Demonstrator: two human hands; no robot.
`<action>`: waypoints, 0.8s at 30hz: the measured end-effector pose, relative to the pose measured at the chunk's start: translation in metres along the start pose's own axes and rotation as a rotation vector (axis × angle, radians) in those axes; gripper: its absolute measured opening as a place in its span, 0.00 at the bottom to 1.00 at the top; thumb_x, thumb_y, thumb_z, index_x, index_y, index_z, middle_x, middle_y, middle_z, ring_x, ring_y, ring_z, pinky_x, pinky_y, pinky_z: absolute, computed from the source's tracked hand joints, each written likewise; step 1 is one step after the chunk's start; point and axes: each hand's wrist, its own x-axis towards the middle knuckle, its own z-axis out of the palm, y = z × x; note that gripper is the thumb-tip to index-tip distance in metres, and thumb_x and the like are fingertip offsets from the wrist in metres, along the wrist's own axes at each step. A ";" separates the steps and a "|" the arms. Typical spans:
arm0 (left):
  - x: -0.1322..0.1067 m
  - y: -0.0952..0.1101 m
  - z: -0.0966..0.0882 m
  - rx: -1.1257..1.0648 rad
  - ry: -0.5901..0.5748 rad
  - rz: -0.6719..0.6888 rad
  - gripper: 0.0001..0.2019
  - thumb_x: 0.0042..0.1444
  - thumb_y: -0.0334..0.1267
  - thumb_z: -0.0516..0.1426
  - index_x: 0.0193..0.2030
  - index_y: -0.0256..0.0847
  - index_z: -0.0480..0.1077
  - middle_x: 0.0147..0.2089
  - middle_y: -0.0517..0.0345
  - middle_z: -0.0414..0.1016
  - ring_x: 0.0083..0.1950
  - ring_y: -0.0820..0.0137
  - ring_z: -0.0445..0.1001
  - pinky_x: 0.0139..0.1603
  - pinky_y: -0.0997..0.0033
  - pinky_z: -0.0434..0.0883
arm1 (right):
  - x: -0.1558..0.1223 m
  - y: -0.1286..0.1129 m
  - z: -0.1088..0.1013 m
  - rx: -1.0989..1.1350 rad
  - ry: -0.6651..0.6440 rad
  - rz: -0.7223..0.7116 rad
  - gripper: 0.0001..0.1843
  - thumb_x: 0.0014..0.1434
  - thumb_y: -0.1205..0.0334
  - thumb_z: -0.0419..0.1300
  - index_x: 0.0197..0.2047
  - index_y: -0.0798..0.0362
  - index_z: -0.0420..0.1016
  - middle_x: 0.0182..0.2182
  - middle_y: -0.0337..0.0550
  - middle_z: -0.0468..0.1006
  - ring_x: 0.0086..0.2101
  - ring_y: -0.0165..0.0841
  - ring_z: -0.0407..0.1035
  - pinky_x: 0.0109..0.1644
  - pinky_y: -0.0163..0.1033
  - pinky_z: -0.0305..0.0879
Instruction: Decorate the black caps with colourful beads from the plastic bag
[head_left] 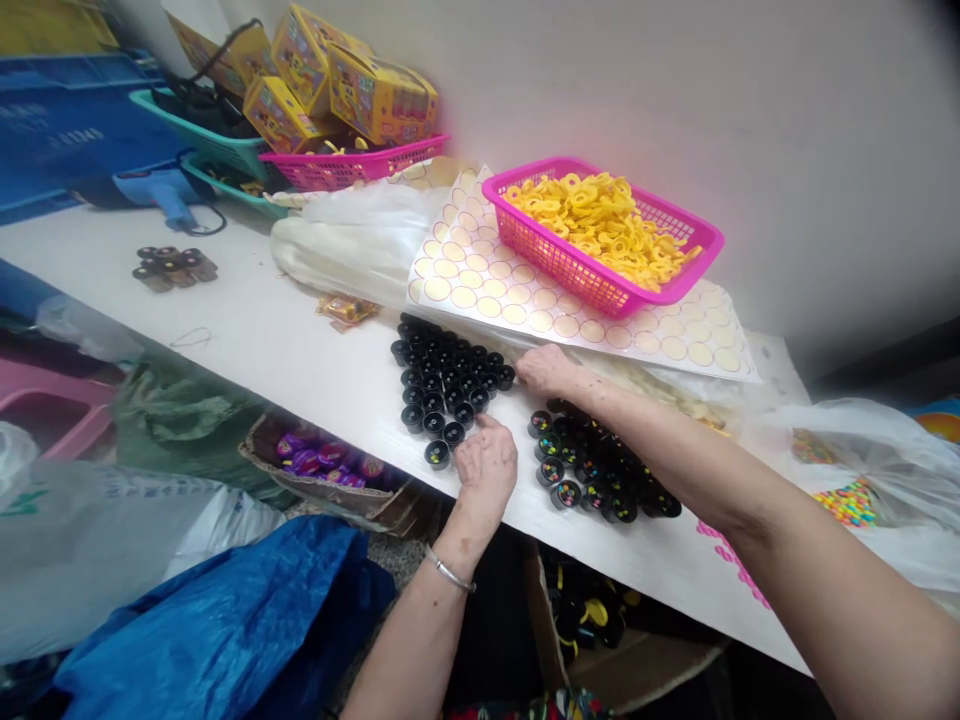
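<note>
A group of small black cups (442, 378) stands packed together on the white table. My left hand (486, 462) is at their near right edge, fingers curled and the index finger reaching to the cups. At the far right corner of the same group rests my right hand (551, 370), its fingers bent inward beside the end cup. What either hand has inside its curled fingers, if anything, is hidden. Under my right forearm is a second group of black cups (568, 493), with small coloured pieces inside; the arm covers part of it.
A pink basket (555, 250) of yellow ring-shaped pieces stands on a sheet of round stickers (491, 307). Yellow boxes (382, 95) are stacked at the back left. A bag of coloured beads (847, 503) lies at right. Cartons (630, 675) sit below the table edge.
</note>
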 end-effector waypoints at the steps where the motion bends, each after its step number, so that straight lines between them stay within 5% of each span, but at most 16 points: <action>1: 0.002 0.000 0.000 -0.007 0.002 -0.011 0.20 0.57 0.25 0.44 0.55 0.16 0.62 0.31 0.38 0.75 0.35 0.59 0.78 0.30 0.67 0.70 | -0.001 0.000 0.000 -0.001 -0.002 -0.003 0.15 0.58 0.70 0.51 0.42 0.58 0.78 0.39 0.57 0.78 0.45 0.43 0.71 0.43 0.39 0.67; 13: 0.001 0.002 -0.002 -0.238 -0.036 -0.287 0.14 0.57 0.29 0.44 0.39 0.33 0.70 0.28 0.42 0.76 0.33 0.56 0.78 0.31 0.64 0.70 | -0.002 0.014 0.001 0.079 -0.009 -0.020 0.13 0.51 0.70 0.53 0.36 0.53 0.78 0.35 0.47 0.79 0.38 0.37 0.72 0.34 0.33 0.60; 19: -0.008 0.003 0.004 -0.239 -0.001 -0.287 0.13 0.59 0.31 0.45 0.40 0.36 0.69 0.27 0.48 0.76 0.31 0.58 0.77 0.27 0.69 0.65 | -0.019 0.028 0.003 0.626 0.117 -0.100 0.10 0.49 0.68 0.52 0.29 0.56 0.75 0.22 0.36 0.70 0.26 0.28 0.62 0.28 0.31 0.53; 24: -0.026 -0.008 0.017 -0.274 0.250 -0.177 0.12 0.60 0.39 0.51 0.46 0.36 0.69 0.26 0.53 0.75 0.28 0.64 0.75 0.28 0.70 0.63 | -0.041 0.008 -0.008 0.956 0.208 -0.218 0.09 0.51 0.63 0.54 0.28 0.57 0.73 0.21 0.35 0.67 0.25 0.27 0.59 0.29 0.32 0.54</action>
